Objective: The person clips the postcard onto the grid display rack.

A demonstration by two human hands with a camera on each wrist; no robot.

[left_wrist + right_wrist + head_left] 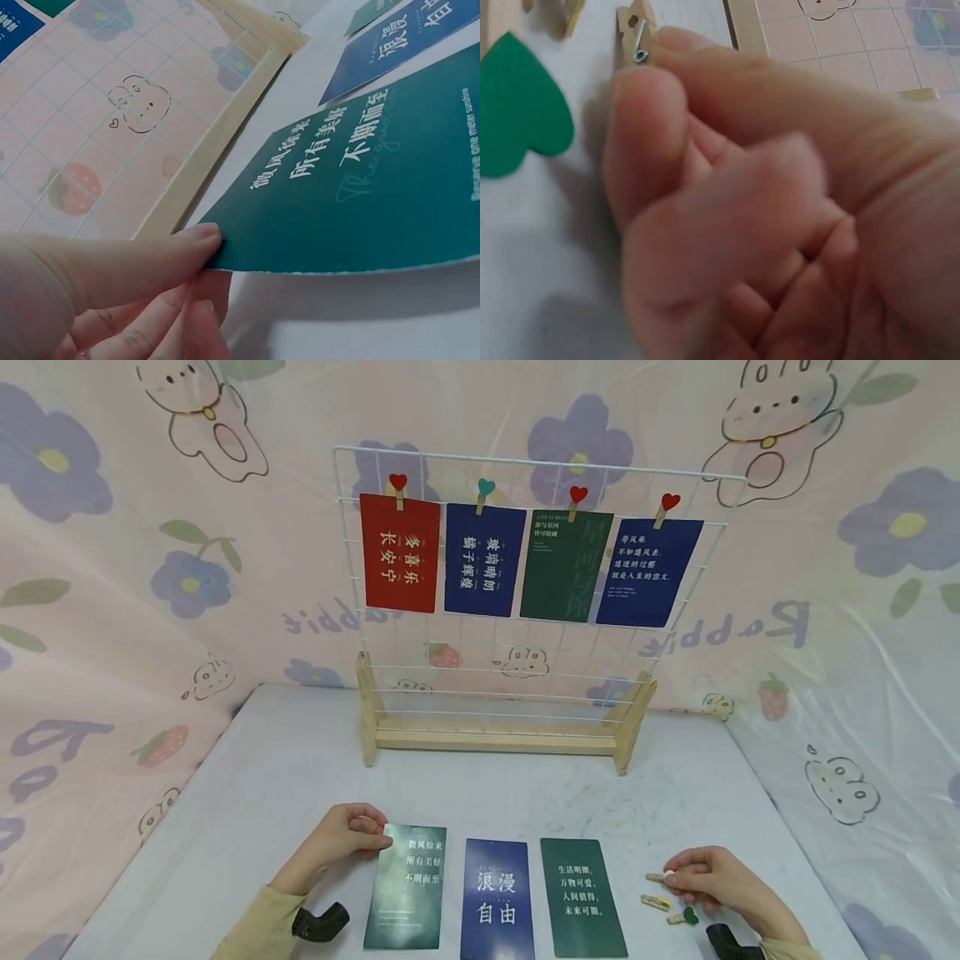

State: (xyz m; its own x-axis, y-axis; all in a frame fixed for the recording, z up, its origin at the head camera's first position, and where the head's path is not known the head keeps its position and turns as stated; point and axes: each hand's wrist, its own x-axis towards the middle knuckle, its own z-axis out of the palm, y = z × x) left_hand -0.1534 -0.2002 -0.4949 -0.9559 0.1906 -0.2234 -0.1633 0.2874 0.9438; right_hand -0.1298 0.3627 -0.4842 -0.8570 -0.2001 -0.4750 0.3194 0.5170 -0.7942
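Observation:
My left hand (339, 842) pinches the upper left corner of a green card (405, 910) with white writing. In the left wrist view the thumb lies on top of that corner, and the card's near edge is raised off the table. At the right, my right hand (712, 883) pinches a small wooden clothespin (654, 877) between thumb and forefinger. The right wrist view shows the clothespin's metal spring (640, 54) just beyond the fingertips; its other end is hidden by them. Close by lie a clothespin with a green heart (690, 916) and another wooden clothespin (656, 903).
A blue card (497, 935) and a second green card (581, 935) lie between my hands. Behind stands a white wire grid (480, 647) on a wooden base (495, 742), with several cards hung from heart clothespins, including a red card (399, 589). Patterned cloth (112, 635) surrounds the table.

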